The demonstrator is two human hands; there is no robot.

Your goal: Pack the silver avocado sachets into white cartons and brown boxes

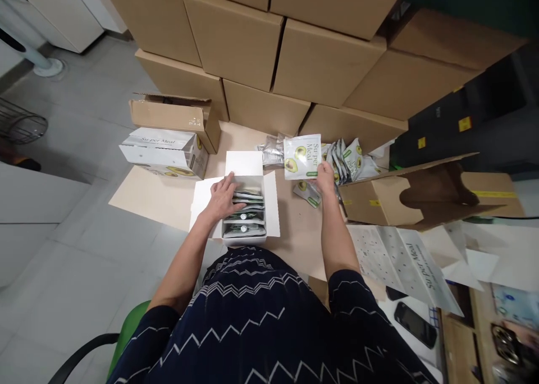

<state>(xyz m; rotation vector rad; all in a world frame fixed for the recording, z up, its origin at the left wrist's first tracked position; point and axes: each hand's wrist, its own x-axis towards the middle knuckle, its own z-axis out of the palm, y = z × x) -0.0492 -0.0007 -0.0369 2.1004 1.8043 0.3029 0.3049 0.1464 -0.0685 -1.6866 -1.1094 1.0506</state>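
A white carton stands with its flaps up in front of my body, and several sachets stand in a row inside it. My left hand rests at the carton's left side, fingers spread over the opening and touching the sachets' edges. Held up by its lower right corner in my right hand is a flat white pouch with avocado pictures and "Super Meal" print. Behind that hand lies a pile of similar pouches, and one small sachet lies on the table below it.
Stacked brown boxes wall off the back. At the left sit a printed white carton and an opened brown box. An open cardboard tray, flat printed cartons and a phone are at the right.
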